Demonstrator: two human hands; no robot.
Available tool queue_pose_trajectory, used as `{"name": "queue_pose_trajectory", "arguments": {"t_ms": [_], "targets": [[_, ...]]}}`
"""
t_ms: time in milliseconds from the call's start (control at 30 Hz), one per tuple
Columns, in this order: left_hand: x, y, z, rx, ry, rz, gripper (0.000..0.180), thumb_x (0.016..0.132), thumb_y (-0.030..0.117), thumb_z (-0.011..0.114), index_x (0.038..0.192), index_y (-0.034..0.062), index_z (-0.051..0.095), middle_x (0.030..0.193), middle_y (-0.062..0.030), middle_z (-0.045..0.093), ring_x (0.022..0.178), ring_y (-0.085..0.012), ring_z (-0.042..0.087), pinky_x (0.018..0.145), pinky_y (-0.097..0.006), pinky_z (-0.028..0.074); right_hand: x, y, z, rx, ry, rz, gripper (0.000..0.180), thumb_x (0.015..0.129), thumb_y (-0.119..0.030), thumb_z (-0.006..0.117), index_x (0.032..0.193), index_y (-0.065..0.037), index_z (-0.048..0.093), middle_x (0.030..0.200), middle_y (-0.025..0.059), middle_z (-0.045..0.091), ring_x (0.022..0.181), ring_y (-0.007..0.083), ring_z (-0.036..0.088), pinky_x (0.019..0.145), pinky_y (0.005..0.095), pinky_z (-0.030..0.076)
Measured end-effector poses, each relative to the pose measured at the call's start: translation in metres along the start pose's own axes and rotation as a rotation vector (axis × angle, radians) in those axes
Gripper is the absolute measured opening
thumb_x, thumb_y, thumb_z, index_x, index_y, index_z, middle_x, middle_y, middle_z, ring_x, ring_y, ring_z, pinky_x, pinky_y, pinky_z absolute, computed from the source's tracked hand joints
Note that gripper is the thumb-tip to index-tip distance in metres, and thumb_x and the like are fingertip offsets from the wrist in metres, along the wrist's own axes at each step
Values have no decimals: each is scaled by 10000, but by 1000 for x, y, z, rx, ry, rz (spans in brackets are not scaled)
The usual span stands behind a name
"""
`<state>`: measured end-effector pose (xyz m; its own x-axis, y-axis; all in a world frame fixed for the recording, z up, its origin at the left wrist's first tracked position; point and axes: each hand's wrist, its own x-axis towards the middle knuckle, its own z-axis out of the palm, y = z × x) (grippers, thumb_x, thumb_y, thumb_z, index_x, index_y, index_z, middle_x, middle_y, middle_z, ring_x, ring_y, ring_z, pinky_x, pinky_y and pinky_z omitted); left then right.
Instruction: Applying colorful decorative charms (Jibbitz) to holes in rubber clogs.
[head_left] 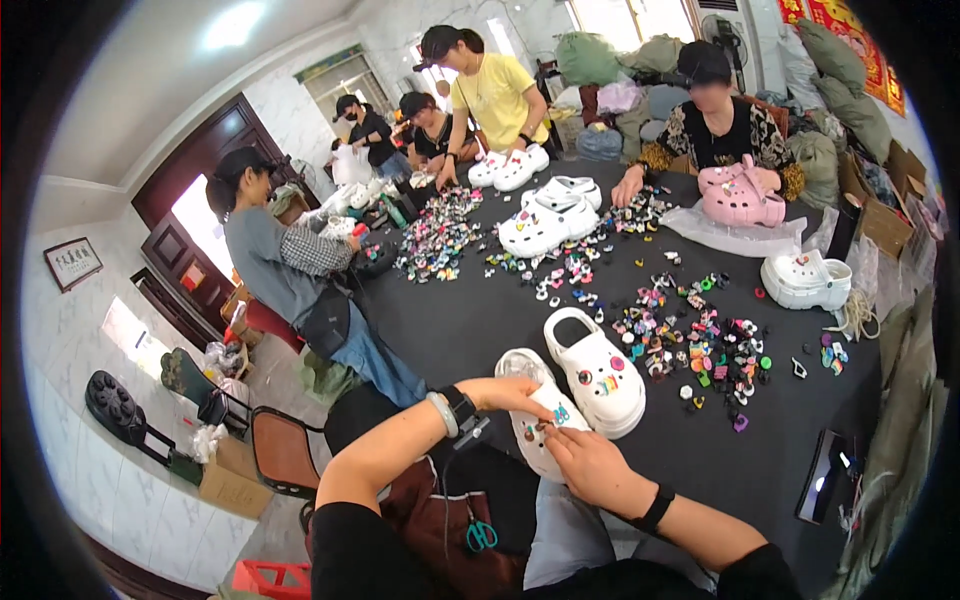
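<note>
A white foam clog is tilted at the table's near edge, above my lap. My left hand grips its side and opening, the thumb lying on the upper beside a blue charm. With its fingers together, my right hand presses at a small brownish shoe charm on the same upper; the fingertips partly hide it. Just to the right and touching or nearly so, a second white clog stands on the table with several colourful charms in its upper.
Loose charms lie scattered on the black table. Farther off stand white clogs, a pink pair and another white pair. Several people work around the table. A phone-like dark device lies at right; teal scissors hang near my lap.
</note>
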<state>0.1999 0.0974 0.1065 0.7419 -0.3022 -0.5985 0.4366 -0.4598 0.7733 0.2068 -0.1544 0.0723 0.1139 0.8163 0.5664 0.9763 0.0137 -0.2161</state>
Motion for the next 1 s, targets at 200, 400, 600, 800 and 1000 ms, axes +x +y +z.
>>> {"name": "queue_pose_trajectory", "arguments": {"t_ms": [200,400,600,800,1000], "targets": [[-1,0,3,38,48,50,304,871,223,679,1071,-3,647,994,-50,688,916,-121,625,818,-271,487,3,-6,-7,7,-40,35,379,764,-106,579,1127,-5,540,1247,137,575,1073,224,584,859,322,474],[-3,7,2,63,43,47,281,882,203,651,1081,4,640,977,-41,684,898,-119,621,818,-277,490,3,-5,-1,-28,2,40,335,818,-112,524,1123,20,567,1231,147,600,1066,242,613,879,352,470],[3,-9,-3,35,14,69,290,872,190,649,1097,7,634,999,-42,679,920,-125,619,836,-278,486,4,-12,-12,-153,-28,40,385,807,-135,539,1169,-8,567,1216,118,611,1087,214,591,840,343,456],[6,-16,0,10,-56,116,324,860,191,650,1124,4,624,1075,-63,668,987,-135,599,897,-291,460,1,-4,-11,-220,-49,75,453,817,-153,520,1248,-16,541,1247,113,588,1136,198,532,827,350,430],[-5,3,-8,91,11,92,319,846,171,675,1097,-21,632,1041,-52,676,953,-116,591,857,-291,476,14,-5,-6,-329,-62,91,475,826,-184,512,1265,-3,531,1124,102,573,1049,218,532,790,327,428]]}}
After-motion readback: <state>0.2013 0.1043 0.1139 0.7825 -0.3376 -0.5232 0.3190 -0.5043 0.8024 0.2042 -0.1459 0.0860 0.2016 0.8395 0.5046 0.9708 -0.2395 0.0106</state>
